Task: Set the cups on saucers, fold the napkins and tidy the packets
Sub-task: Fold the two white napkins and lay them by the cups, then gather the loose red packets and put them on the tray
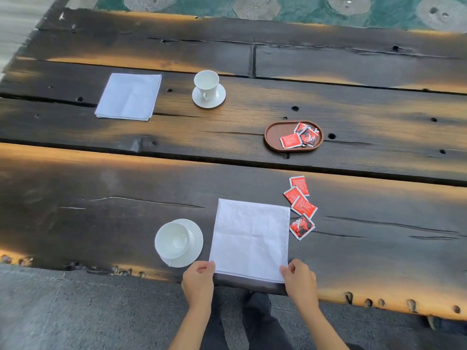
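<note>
White cloth: the near napkin (250, 239) lies flat on the desk (101, 198), its near corners pinched by the left hand (198, 280) and right hand (299, 277).
Fingers: both sets closed on the corners, thumbs on top.
Fold: I'd lift both corners together, carry them evenly to the far edge, match edges before pressing.
Beyond the right fingers: loose red packets (300, 207) touch the napkin; keep the cloth from sweeping them.
Beside the left fingers: cup (173, 239) on saucer (194, 246).

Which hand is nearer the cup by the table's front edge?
Left. The left hand pinches the napkin corner just right of the near cup; the right hand holds the opposite corner.
</note>
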`<state>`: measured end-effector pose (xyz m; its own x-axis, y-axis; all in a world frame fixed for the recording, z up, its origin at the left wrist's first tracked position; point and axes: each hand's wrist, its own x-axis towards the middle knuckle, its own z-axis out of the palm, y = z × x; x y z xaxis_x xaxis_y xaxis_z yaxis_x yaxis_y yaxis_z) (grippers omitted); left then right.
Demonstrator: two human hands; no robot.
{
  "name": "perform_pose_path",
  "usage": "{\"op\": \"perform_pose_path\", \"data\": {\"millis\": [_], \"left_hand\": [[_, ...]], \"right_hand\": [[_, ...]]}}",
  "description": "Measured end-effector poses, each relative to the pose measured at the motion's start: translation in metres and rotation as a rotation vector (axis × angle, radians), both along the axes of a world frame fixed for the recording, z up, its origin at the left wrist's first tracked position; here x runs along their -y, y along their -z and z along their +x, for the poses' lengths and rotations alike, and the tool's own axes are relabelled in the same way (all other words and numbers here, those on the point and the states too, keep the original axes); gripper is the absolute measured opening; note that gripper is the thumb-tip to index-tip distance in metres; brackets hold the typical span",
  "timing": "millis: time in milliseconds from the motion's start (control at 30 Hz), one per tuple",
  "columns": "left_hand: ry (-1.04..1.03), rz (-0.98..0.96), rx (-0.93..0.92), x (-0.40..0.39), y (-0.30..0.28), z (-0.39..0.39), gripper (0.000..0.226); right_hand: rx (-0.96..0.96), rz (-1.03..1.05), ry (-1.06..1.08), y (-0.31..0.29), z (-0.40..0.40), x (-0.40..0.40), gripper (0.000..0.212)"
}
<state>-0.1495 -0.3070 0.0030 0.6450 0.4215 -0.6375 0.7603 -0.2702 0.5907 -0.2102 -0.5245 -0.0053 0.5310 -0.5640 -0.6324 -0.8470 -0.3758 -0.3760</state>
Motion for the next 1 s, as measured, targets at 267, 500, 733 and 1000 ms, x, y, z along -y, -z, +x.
{"op": "perform_pose_path", "data": {"millis": [267,500,733,1000], "left_hand": [[0.103,0.043,-0.018,0.012,0.001,0.000,0.022],[0.140,0.075,-0.044,0.016,0.002,-0.001,0.021],[0.178,0.144,-0.094,0.019,-0.001,0.001,0.017],[0.049,0.148,-0.169,0.022,-0.007,0.011,0.023]], "right_hand": [[-0.007,-0.034,0.028,0.000,-0.005,0.014,0.030],[-0.027,-0.001,-0.021,-0.001,-0.009,0.021,0.028],[-0.060,0.044,-0.097,-0.009,-0.006,0.037,0.025],[0.068,0.113,0.036,-0.008,0.006,0.074,0.026]]}}
